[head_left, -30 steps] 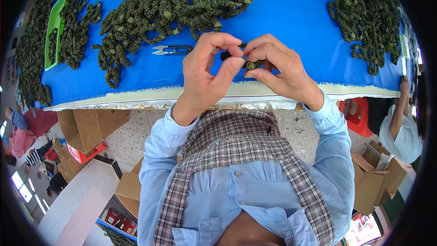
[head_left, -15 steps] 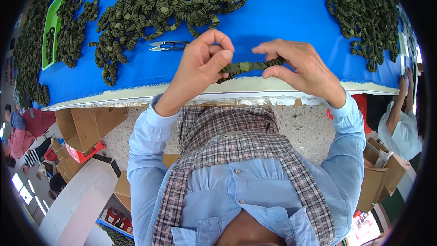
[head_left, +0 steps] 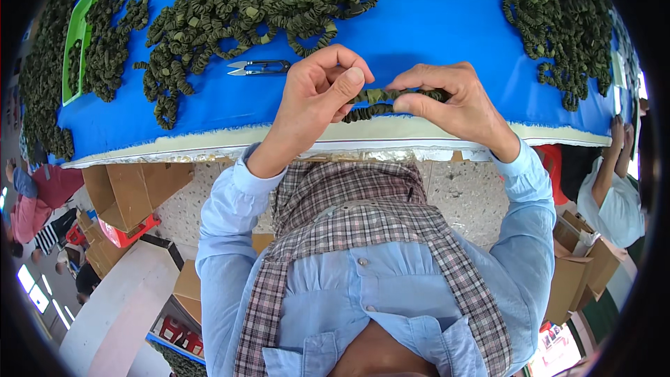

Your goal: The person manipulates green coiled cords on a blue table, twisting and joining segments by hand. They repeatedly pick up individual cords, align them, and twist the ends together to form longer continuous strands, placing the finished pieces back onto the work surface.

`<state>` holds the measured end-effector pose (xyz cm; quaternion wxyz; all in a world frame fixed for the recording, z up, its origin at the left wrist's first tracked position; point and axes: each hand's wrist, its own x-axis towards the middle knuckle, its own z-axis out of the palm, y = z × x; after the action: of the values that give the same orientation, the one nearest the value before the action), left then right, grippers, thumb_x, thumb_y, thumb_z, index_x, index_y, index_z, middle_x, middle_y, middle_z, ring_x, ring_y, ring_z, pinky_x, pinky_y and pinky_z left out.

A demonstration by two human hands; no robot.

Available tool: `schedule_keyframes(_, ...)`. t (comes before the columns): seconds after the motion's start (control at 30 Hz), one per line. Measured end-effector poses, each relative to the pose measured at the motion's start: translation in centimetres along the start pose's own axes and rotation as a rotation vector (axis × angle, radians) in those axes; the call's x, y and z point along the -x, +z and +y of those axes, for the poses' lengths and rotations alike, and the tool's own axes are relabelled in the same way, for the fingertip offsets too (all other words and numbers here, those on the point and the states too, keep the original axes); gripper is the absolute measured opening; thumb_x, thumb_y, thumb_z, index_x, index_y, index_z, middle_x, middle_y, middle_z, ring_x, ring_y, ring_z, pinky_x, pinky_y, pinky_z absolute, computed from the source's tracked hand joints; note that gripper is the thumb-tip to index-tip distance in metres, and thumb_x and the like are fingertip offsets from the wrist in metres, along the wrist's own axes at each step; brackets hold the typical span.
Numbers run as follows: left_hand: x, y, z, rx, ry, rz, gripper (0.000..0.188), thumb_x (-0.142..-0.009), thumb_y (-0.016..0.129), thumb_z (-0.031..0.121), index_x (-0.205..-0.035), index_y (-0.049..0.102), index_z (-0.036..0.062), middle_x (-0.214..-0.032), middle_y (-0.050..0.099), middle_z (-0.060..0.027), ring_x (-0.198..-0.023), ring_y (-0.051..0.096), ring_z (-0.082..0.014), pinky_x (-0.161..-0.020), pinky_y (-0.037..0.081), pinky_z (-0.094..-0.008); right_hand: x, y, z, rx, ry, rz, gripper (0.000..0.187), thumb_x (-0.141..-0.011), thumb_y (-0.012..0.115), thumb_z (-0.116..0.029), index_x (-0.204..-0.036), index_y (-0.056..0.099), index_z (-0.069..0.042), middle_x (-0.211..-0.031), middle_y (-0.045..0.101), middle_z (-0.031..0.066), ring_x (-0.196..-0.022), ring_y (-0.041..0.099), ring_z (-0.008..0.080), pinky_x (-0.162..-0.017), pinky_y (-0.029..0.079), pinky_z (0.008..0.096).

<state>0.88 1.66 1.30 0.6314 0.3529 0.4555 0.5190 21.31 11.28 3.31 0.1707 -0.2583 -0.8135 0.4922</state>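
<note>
Between my hands, near the table's front edge, is a dark green scrunchie (head_left: pixel 377 109), a gathered fabric ring with a smoother lighter patch. My left hand (head_left: pixel 322 91) pinches its left end between thumb and curled fingers. From the other side, my right hand (head_left: pixel 453 99) grips it with the thumb below and the fingers above. Part of the ring is hidden behind the fingers. Just left of my left hand, thread snips (head_left: pixel 258 68) with pale blades and dark handles lie on the blue table cover (head_left: pixel 447 28).
A large heap of scrunchies (head_left: pixel 279 3) lies beyond my hands, another pile (head_left: pixel 555 24) at the far right. At left, more surround a green tray (head_left: pixel 72 63). Cardboard boxes (head_left: pixel 136 192) stand below the table. A person (head_left: pixel 608 188) sits at the right.
My hands have come closer together on the scrunchie. The right fingers have closed further onto it, and both strands of the ring now show between the hands.
</note>
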Motion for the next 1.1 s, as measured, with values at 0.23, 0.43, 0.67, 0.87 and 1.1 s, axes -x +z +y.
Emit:
schedule_keyframes(0.23, -0.4, 0.3, -0.6, -0.11, 0.037, -0.02, 0.014, -0.089, 0.068, 0.016, -0.086, 0.064, 0.0024, -0.066, 0.056, 0.0051, -0.055, 0.043, 0.0018, -0.047, 0.03, -0.0171, 0.4, 0.0, -0.3, -0.514, 0.267, 0.025, 0.015, -0.086, 0.067, -0.012, -0.075, 0.064, -0.002, -0.059, 0.057, -0.0016, -0.05, 0.049, 0.0018, -0.043, 0.031, 0.0211)
schedule_keyframes(0.43, -0.3, 0.1, -0.3, -0.017, -0.026, -0.031, 0.009, -0.088, 0.065, 0.011, -0.086, 0.065, 0.0026, -0.067, 0.057, 0.005, -0.057, 0.042, 0.0021, -0.049, 0.031, -0.0171, 0.2, -0.1, 0.3, -0.551, 0.277, 0.038, 0.012, -0.085, 0.064, -0.008, -0.074, 0.063, -0.001, -0.057, 0.054, -0.0016, -0.047, 0.046, 0.0024, -0.043, 0.029, 0.021)
schedule_keyframes(0.67, -0.5, 0.9, -0.2, -0.061, 0.029, -0.018, 0.003, -0.086, 0.06, 0.004, -0.085, 0.062, 0.0029, -0.067, 0.056, 0.0045, -0.055, 0.041, 0.0019, -0.048, 0.029, -0.0172, -0.3, 0.4, -0.2, -0.64, 0.298, 0.052, 0.014, -0.084, 0.064, -0.009, -0.073, 0.063, -0.001, -0.055, 0.052, -0.0009, -0.047, 0.042, 0.0034, -0.045, 0.029, 0.0207)
schedule_keyframes(0.87, -0.3, 0.0, -0.4, -0.005, -0.069, -0.016, 0.009, -0.085, 0.056, 0.002, -0.092, 0.062, 0.0015, -0.066, 0.056, 0.0023, -0.054, 0.043, 0.0003, -0.046, 0.029, -0.0176, -0.3, 0.5, -0.2, -0.651, 0.303, 0.09, 0.013, -0.082, 0.061, -0.006, -0.07, 0.06, -0.001, -0.053, 0.05, -0.0007, -0.044, 0.037, 0.0031, -0.045, 0.026, 0.0219)
schedule_keyframes(1.1, -0.4, 0.7, -0.2, -0.081, 0.032, -0.042, 0.013, -0.084, 0.061, 0.003, -0.096, 0.063, -0.0007, -0.067, 0.056, 0.0001, -0.056, 0.046, -0.0008, -0.046, 0.032, -0.0186, -0.5, 0.9, -0.3, -0.706, 0.345, 0.134, 0.012, -0.082, 0.06, -0.006, -0.071, 0.06, -0.002, -0.055, 0.05, -0.0001, -0.044, 0.037, 0.0029, -0.046, 0.027, 0.0213)
